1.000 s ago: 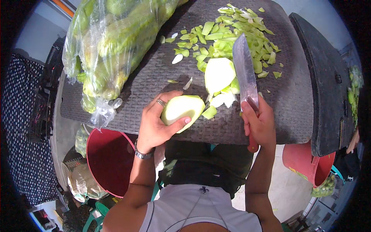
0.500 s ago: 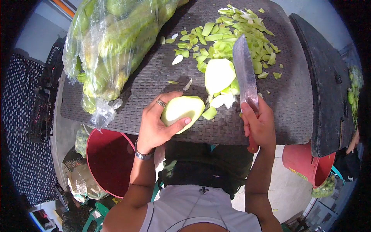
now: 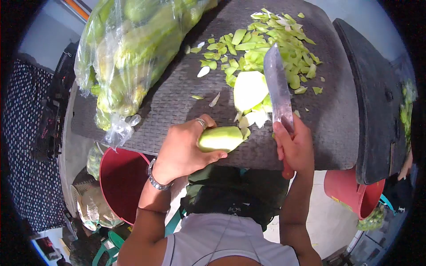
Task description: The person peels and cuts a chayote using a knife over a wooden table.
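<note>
My left hand [image 3: 188, 144] is wrapped round a pale green peeled chayote [image 3: 222, 138] at the table's front edge, thumb along its near side. In my right hand [image 3: 293, 144] is a large knife [image 3: 279, 82], gripped by its red handle with the broad blade pointing away from me. Just left of the blade lies a pale peeled piece [image 3: 250, 91], brightly lit. Green peelings [image 3: 253, 55] are heaped beyond it, and white scraps [image 3: 255, 119] lie close to the knife.
A clear plastic bag [image 3: 133, 57] full of green vegetables takes up the table's left side. Below the dark woven table [image 3: 168, 111] stand a large red tub [image 3: 122, 181] at left and a red bucket [image 3: 350, 190] at right. A black board-like panel [image 3: 372, 97] borders the right edge.
My left hand has turned the chayote over, so its side now faces up, and shifted it slightly nearer me. The knife has moved slightly left and nearer me.
</note>
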Motion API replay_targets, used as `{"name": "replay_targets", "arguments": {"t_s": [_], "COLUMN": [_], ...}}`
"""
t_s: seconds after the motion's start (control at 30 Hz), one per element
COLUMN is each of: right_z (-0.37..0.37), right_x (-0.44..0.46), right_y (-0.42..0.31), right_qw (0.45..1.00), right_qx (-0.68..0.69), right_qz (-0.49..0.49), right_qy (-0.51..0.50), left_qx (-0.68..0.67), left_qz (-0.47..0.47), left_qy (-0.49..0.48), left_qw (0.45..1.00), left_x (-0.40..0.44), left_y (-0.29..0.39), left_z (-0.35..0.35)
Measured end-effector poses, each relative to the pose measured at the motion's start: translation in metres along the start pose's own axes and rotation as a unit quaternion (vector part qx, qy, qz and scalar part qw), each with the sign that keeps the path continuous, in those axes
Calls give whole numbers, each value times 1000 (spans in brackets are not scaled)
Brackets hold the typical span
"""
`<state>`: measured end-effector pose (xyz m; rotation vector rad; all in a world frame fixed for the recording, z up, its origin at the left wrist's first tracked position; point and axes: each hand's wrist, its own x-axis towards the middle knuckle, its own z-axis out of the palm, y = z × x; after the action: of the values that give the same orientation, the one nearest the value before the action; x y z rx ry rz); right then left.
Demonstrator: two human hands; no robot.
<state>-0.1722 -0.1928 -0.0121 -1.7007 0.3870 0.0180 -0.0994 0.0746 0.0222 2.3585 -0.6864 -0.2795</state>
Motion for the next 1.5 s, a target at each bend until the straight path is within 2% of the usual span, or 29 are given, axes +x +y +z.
{"name": "replay_targets", "arguments": {"t_s": [0.17, 0.27, 0.3, 0.33, 0.4, 0.43, 0.47, 0.63, 0.73, 0.8, 0.83, 0.93, 1.07, 1.1, 1.2, 1.23, 1.33, 1.4, 1.5], "right_z": [-3, -3, -3, -3, -5, -9, -11, -14, -15, -21, -20, -8, 5, 5, 3, 4, 8, 12, 3], "right_x": [0, 1, 0, -1, 0, 3, 6, 25, 57, 80, 82, 96, 107, 103, 97, 98, 100, 99, 93], "right_y": [3, 6, 5, 2, 1, 3, 3, -43, -67, -81, -93, -101, -83, -87, -90, -88, -81, -78, -88], "right_qw": [1000, 1000, 1000, 1000, 999, 997, 995, 979, 970, 984, 996, 995, 990, 991, 995, 993, 982, 968, 924], "right_qx": [-11, -2, 6, 14, 47, 72, 97, 21, 27, -14, 7, -3, -36, -39, -14, -11, -8, -16, -268], "right_qz": [-12, -24, -24, -24, -16, -9, -2, -183, -227, -175, -92, -64, -139, -128, -98, -117, -185, -246, -261], "right_qy": [-2, -3, -2, -1, -3, -7, -10, 85, 76, 18, -20, -73, -14, -5, 5, 17, 45, 50, 85], "left_qx": [-45, -216, -301, -425, -562, -590, -651, -726, -712, -718, -718, -720, -738, -744, -709, -681, -615, -616, -618], "left_qz": [-25, -56, -84, -85, -118, -107, -104, -103, -105, -98, -99, -75, -60, -63, -42, -63, -33, -42, -37], "left_qy": [-42, -64, -69, -64, -53, -60, -77, 6, 20, 32, 42, 49, -1, -14, -59, -68, -161, -150, -132], "left_qw": [998, 973, 947, 899, 817, 798, 748, 680, 694, 689, 688, 688, 672, 665, 702, 727, 771, 772, 774], "left_x": [14, 28, 32, 37, 52, 60, 70, 125, 143, 150, 152, 155, 155, 152, 145, 145, 139, 137, 138], "left_y": [3, -9, -13, -18, -32, -27, -27, -7, 0, 4, 9, 23, 11, 13, 14, 16, 13, 12, 7], "left_z": [-3, 0, 1, 5, 9, 5, 3, 7, 7, 5, 3, -3, 3, 4, 3, 1, -3, -1, -2]}}
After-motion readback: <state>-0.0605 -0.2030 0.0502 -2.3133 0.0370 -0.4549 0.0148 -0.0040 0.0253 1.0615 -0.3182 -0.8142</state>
